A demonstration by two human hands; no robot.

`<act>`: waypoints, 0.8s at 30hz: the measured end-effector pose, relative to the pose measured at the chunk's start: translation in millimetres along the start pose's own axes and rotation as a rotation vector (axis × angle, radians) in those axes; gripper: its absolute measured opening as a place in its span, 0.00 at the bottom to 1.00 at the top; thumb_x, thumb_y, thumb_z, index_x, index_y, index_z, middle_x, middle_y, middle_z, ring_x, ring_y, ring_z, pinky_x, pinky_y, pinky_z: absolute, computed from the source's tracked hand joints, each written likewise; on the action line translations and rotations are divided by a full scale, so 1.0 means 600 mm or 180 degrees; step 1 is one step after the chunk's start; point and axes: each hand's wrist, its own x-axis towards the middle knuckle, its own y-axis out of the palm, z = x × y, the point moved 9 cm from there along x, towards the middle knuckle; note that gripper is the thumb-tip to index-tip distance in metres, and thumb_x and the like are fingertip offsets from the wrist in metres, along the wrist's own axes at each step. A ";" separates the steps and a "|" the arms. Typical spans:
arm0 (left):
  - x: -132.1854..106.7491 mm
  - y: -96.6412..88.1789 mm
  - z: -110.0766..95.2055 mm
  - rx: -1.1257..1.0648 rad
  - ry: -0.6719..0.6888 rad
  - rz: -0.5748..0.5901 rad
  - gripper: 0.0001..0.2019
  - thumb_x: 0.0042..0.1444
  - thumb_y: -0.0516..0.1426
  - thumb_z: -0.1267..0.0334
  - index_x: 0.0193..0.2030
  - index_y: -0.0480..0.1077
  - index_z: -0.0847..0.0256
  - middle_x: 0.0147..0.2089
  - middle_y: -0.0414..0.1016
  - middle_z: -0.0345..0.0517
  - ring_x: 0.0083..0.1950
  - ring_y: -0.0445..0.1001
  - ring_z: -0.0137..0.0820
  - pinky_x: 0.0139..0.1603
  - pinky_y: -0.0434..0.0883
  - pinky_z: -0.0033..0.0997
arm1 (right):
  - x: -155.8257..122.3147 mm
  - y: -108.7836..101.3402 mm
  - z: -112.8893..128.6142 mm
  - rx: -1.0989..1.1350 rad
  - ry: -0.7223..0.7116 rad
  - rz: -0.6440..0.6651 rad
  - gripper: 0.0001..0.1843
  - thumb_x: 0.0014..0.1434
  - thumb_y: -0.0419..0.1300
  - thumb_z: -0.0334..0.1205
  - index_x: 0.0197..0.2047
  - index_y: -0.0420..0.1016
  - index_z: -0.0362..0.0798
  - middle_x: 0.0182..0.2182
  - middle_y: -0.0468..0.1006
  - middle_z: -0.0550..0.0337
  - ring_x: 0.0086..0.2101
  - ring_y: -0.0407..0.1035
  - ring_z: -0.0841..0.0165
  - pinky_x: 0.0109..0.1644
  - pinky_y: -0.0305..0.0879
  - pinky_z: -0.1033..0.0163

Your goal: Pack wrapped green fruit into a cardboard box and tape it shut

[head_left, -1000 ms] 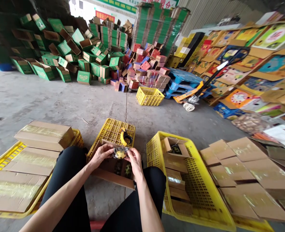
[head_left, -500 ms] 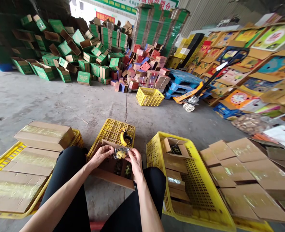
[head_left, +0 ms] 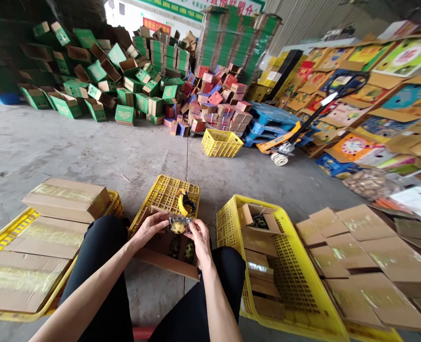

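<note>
My left hand (head_left: pixel 150 227) and my right hand (head_left: pixel 197 235) pinch the two ends of a small yellow fruit in a clear plastic wrapper (head_left: pixel 178 225). I hold it just above an open cardboard box (head_left: pixel 164 259) that rests on an upturned yellow crate (head_left: pixel 162 194) between my knees. Some dark green items lie inside the box. A yellow tape dispenser (head_left: pixel 186 202) sits on the crate just behind the fruit.
A yellow crate (head_left: pixel 296 280) with small open boxes stands at my right, taped cartons (head_left: pixel 363 251) beyond it. Sealed cartons (head_left: pixel 64 199) lie on a yellow crate at my left. Farther off are green boxes (head_left: pixel 100 80), a yellow basket (head_left: pixel 221 141) and a pallet jack (head_left: pixel 303 126).
Both hands have turned the wrapped fruit slightly and stayed over the box. Nothing else has moved.
</note>
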 end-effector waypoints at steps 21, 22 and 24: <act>0.008 -0.008 0.016 -0.0550 0.0027 -0.0415 0.30 0.49 0.69 0.33 0.41 0.73 0.59 0.43 0.79 0.44 0.45 0.78 0.35 0.45 0.78 0.32 | 0.003 0.004 0.004 0.0090 -0.0062 0.0014 0.29 0.50 0.74 0.66 0.41 0.77 0.50 0.38 0.78 0.58 0.39 0.77 0.63 0.42 0.82 0.57; 0.008 -0.002 0.018 -0.0622 -0.0016 -0.0302 0.31 0.50 0.70 0.34 0.46 0.76 0.59 0.46 0.80 0.46 0.48 0.79 0.37 0.47 0.78 0.33 | 0.003 0.003 0.003 0.0074 -0.0068 0.0018 0.29 0.51 0.74 0.66 0.41 0.77 0.50 0.38 0.79 0.58 0.39 0.77 0.63 0.42 0.82 0.57; 0.006 0.012 0.018 -0.0696 -0.0072 -0.0027 0.34 0.51 0.72 0.37 0.57 0.77 0.59 0.53 0.83 0.50 0.53 0.81 0.40 0.51 0.77 0.34 | 0.003 0.003 0.000 0.0036 -0.0055 0.0036 0.29 0.51 0.74 0.66 0.41 0.77 0.50 0.40 0.80 0.57 0.40 0.77 0.62 0.42 0.81 0.57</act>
